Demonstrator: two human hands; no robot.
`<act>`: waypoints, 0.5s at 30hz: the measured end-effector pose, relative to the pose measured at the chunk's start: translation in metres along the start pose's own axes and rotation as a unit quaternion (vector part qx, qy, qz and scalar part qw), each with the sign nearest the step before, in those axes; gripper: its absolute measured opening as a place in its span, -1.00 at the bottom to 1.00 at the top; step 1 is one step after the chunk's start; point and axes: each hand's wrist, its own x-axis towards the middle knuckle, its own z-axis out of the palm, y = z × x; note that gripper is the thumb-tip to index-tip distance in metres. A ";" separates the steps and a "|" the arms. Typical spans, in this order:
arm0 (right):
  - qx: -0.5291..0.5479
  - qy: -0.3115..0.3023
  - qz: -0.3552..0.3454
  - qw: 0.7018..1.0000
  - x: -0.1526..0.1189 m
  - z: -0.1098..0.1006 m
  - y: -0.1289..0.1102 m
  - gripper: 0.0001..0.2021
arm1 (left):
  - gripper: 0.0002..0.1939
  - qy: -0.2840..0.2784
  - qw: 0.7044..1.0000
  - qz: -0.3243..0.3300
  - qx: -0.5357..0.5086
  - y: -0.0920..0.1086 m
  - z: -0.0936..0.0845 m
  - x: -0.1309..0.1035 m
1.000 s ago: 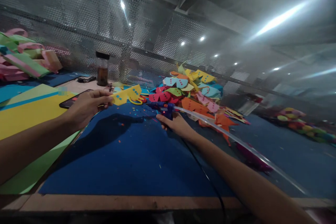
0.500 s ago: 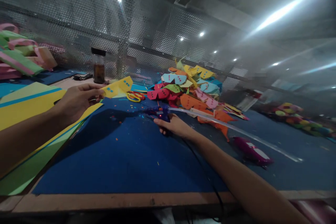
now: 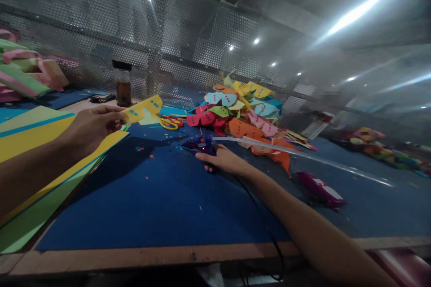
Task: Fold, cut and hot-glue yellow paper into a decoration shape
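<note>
Between the thumb and fingers of my left hand (image 3: 96, 128) is a yellow paper cutout (image 3: 144, 108) with blue dots, held up above the table. My right hand (image 3: 224, 159) is wrapped around the handle of a dark blue glue gun (image 3: 202, 144), its small red light lit. A long clear glue stick (image 3: 303, 157) sticks out of the gun's back end toward the right. The gun's nozzle points left, low over the blue table mat (image 3: 161, 206). Yellow-handled scissors (image 3: 170, 123) lie just beyond the cutout.
A heap of coloured paper cutouts (image 3: 242, 112) stands at the back middle. Stacked paper sheets (image 3: 43, 132) lie on the left, with a dark-lidded jar (image 3: 123, 83) behind. A purple pouch (image 3: 321, 189) sits to the right. The glue gun's black cord (image 3: 257, 210) hangs over the table's front edge.
The view has shifted slightly. My left hand with the yellow cutout appears a little further left, and the glue stick's far end sits higher. Both hands keep their hold.
</note>
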 end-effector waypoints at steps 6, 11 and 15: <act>-0.016 -0.004 -0.004 1.000 0.001 -0.001 0.002 -0.64 | -0.75 0.002 1.000 -0.001 -0.011 -0.001 0.000 0.000; -0.028 -0.007 0.000 1.000 0.002 0.000 0.004 -0.62 | -0.73 0.008 1.000 -0.011 -0.014 -0.002 0.001 0.000; -0.032 -0.013 -0.007 0.999 0.002 -0.001 0.004 -0.62 | -0.75 0.012 1.000 -0.017 -0.016 -0.001 0.003 -0.001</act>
